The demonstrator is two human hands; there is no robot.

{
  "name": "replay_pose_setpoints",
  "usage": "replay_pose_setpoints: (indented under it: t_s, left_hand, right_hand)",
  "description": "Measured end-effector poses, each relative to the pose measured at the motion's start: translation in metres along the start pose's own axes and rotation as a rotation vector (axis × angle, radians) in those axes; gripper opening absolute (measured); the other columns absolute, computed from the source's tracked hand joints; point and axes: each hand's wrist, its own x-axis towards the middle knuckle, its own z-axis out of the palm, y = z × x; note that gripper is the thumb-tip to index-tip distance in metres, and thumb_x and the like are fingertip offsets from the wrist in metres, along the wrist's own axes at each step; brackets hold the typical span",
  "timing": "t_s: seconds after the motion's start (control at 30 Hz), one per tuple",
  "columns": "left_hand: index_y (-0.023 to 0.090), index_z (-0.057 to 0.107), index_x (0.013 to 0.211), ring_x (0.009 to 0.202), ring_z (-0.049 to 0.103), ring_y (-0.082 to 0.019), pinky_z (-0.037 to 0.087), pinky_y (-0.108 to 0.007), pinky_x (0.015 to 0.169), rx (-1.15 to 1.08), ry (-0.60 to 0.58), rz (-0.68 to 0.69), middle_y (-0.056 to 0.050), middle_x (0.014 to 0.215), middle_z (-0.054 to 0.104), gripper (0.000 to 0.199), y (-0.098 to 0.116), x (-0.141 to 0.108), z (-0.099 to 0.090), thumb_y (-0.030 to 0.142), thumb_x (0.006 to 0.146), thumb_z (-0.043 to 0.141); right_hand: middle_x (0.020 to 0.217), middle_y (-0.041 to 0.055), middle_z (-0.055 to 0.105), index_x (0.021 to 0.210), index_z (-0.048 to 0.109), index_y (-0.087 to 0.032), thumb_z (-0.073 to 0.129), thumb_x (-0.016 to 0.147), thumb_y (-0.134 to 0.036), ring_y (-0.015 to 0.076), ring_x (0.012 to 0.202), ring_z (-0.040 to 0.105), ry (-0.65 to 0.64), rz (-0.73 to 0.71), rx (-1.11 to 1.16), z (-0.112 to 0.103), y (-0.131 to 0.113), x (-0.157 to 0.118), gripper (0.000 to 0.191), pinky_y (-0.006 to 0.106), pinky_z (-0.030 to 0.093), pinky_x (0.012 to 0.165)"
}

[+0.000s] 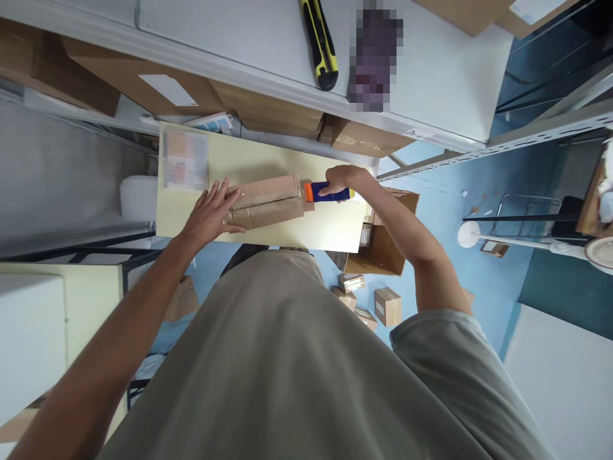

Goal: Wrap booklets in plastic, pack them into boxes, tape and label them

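A long cardboard box [271, 199] lies on the pale yellow table, with clear tape along its middle seam. My left hand [213, 207] rests on the box's left end, fingers spread. My right hand [341, 181] grips a blue tape dispenser [327, 191] with an orange front edge and a yellow part at its back. The orange edge is at the box's right end, by a small cardboard flap [308, 206]. Whether tape runs from it to the box cannot be made out.
On the shelf [268, 38] above lie a black and yellow utility knife [320, 45] and a blurred dark item [376, 57]. Cardboard boxes [282, 112] stand beneath it. A blurred printed sheet [186, 160] lies at the table's left. An open carton [383, 246] and small boxes [387, 306] are at right.
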Motion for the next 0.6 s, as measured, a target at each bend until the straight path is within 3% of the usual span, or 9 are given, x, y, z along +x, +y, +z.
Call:
replay_pose_setpoints:
  t_s: [0.2, 0.47, 0.6]
  left_hand:
    - [0.000, 0.009, 0.173, 0.168, 0.000, -0.053, 0.010, -0.073, 0.133, -0.023, 0.146, -0.103, -0.038, 0.178, 0.006, 0.153, 0.045, 0.013, 0.032, 0.084, 0.070, 0.083]
    - [0.003, 0.008, 0.174, 0.168, -0.002, -0.053, 0.008, -0.074, 0.133, -0.023, 0.148, -0.100, -0.036, 0.179, 0.005, 0.149, 0.045, 0.015, 0.038, 0.083, 0.073, 0.082]
    - [0.004, 0.007, 0.175, 0.167, -0.002, -0.054, 0.009, -0.075, 0.132, -0.015, 0.148, -0.103, -0.037, 0.178, 0.006, 0.150, 0.046, 0.017, 0.038, 0.081, 0.072, 0.084]
  right_hand:
    - [0.081, 0.0165, 0.079, 0.109, 0.082, -0.012, 0.080, 0.094, -0.054, 0.0362, 0.094, 0.077, 0.221, -0.037, -0.069, 0.014, -0.003, 0.002, 0.045, 0.041, 0.054, 0.083]
    - [0.083, 0.0115, 0.083, 0.106, 0.080, -0.013, 0.070, 0.098, -0.062, 0.0264, 0.080, 0.076, 0.046, -0.118, -0.009, 0.007, 0.043, -0.020, 0.050, 0.033, 0.048, 0.070]
    - [0.084, 0.0116, 0.084, 0.100, 0.080, -0.014, 0.071, 0.099, -0.058, 0.0242, 0.076, 0.075, -0.019, -0.144, 0.004, 0.001, 0.051, -0.020, 0.044, 0.033, 0.048, 0.071]
